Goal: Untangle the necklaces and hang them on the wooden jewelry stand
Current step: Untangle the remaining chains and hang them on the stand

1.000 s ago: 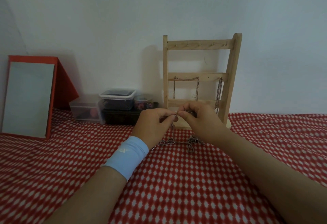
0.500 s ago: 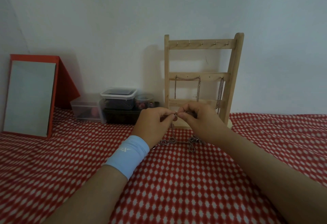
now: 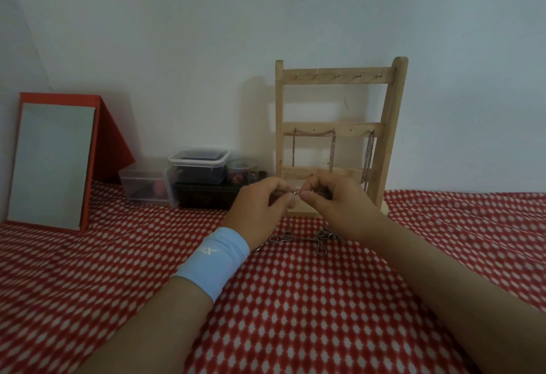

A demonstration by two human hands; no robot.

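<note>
Necklace clasp is pinched between left hand and right hand; its chain lies partly hidden under them, at 6 o'clock from the wooden stand.

Wooden stand blocks ahead, boxes beside it.
</note>
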